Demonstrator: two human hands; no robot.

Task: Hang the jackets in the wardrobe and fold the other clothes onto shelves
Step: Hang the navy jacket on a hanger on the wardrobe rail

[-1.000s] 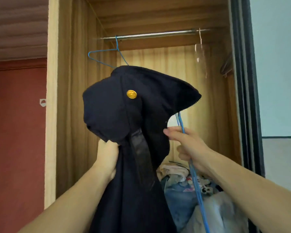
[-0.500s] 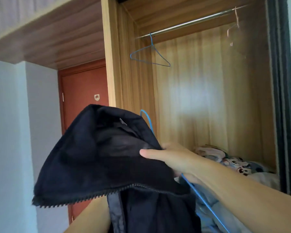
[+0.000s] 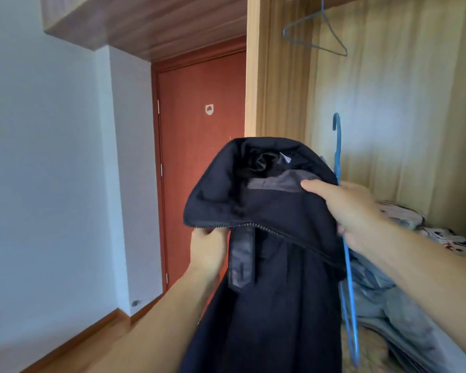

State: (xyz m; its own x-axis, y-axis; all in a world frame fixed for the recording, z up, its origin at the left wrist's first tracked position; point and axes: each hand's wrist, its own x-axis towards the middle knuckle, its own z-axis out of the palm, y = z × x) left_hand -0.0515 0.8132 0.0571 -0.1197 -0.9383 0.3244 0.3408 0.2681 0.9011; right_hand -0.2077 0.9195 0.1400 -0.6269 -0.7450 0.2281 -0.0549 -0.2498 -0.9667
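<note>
My left hand (image 3: 209, 247) grips the dark jacket (image 3: 269, 238) below its collar, while my right hand (image 3: 347, 211) pinches the collar and holds a blue hanger (image 3: 346, 254).

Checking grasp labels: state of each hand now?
Left hand: grips the dark jacket below its collar.
Right hand: holds the jacket's collar and the blue hanger.

Home bedroom: open wooden wardrobe (image 3: 277, 76), red door (image 3: 202, 157), clothes pile (image 3: 404, 305).
</note>
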